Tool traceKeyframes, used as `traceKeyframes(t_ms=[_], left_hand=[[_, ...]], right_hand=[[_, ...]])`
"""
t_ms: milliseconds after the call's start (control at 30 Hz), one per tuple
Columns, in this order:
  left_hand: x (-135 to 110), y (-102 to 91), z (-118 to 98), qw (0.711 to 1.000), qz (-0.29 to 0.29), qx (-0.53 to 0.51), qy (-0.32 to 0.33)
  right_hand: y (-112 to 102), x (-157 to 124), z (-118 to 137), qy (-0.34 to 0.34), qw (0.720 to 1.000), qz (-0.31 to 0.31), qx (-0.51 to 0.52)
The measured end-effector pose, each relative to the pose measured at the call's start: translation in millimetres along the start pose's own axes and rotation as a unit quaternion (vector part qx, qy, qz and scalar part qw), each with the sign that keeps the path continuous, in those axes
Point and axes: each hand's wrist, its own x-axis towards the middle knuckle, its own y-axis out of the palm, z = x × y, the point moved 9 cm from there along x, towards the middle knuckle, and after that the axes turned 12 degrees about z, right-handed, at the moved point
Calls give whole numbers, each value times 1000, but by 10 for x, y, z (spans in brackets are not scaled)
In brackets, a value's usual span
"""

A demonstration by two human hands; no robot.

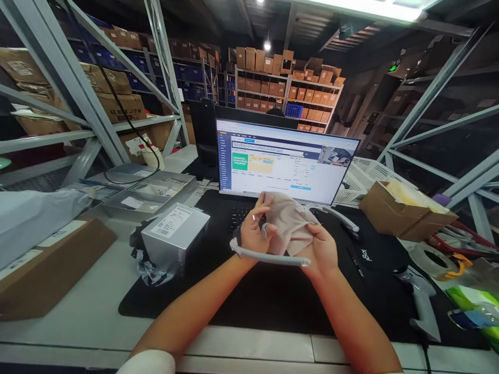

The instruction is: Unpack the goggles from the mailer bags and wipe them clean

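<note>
Near the middle of the head view, a pale pinkish-beige cloth with a zigzag-cut edge is bunched between my hands. My left hand is closed on its left side, a ring on one finger. My right hand pinches the lower right of the cloth between thumb and fingers. A slim, curved grey bar runs from beside my left wrist across to my right palm. Another grey curved bar sticks out to the right behind the cloth. Whether the two bars join under the cloth is hidden.
A monitor stands behind a partly covered keyboard. Left on the black mat is a silver box. To the right lie a pen, a barcode scanner, a tape roll and an open cardboard box.
</note>
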Motion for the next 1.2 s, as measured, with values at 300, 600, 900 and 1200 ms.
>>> traceKeyframes(t_ms=[300, 600, 900, 1200], left_hand=[[-4, -4, 34, 1000, -20, 2, -12], [-21, 9, -44, 998, -18, 54, 17], [-7, 55, 14, 1000, -10, -8, 16], [-63, 70, 112, 999, -11, 17, -31]], right_hand=[[-36, -1, -66, 13, 999, -35, 26], [-43, -55, -292, 0, 999, -47, -3], [-70, -37, -52, -17, 999, -37, 11], [-76, 127, -213, 40, 999, 16, 17]])
